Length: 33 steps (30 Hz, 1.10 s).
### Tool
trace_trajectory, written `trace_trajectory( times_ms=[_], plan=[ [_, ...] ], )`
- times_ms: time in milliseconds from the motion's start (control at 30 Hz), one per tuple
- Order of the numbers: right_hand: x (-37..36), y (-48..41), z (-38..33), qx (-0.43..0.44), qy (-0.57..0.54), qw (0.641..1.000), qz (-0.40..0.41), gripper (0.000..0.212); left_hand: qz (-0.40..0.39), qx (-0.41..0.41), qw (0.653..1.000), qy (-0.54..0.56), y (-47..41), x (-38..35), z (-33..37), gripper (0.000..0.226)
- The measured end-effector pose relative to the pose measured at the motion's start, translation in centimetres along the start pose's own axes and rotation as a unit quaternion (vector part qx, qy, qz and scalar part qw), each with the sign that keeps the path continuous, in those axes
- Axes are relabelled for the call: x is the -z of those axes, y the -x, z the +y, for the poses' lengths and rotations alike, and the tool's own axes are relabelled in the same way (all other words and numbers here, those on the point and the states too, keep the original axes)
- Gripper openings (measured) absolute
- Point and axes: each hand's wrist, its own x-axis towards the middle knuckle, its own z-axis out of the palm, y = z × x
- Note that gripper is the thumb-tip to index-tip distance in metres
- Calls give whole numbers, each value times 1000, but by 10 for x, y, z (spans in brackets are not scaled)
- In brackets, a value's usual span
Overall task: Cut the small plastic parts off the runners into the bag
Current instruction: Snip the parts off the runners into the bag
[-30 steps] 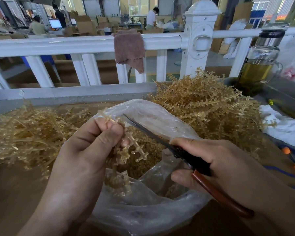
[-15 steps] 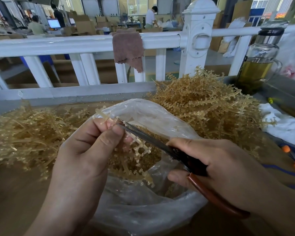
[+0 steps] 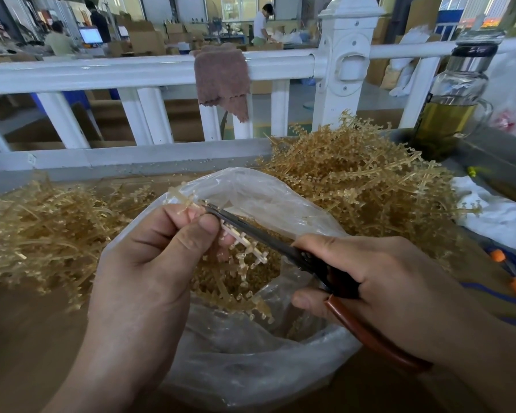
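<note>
Hands [image 3: 149, 263] [image 3: 393, 278] still grip; scissors [image 3: 259, 238] now closed along runner [image 3: 252, 253]

I see a brown wooden counter [image 3: 27, 338] carrying a low heap of amber plastic runners [image 3: 42, 234] at the left and a taller heap [image 3: 355, 186] at the far right. Between them sits a clear plastic bag [image 3: 251, 368], mouth open. A crumpled white cloth [image 3: 495, 219] lies just beside the taller heap.

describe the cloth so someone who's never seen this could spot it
Find the white railing across the back. The cloth hangs over its top rail, left of the thick post. It is the only brown, soft thing on it.
</note>
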Motion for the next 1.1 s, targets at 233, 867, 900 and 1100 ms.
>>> trace_trajectory(
  times_ms=[233,867,900,1100],
  plan=[
    [0,-1,1,-6,-11,1000,-17,49,0,3,1000,0,0,-2,1,10],
    [2,1,-1,-18,11,1000,-13,55,-4,28,999,41,1,-9,6,24],
    [2,0,0,-16,13,1000,-13,55,-5,29,999,41,1,-9,6,24],
    [-2,-1,0,-6,3,1000,-9,54,-23,38,999,30,0,-5,6,18]
  ],
)
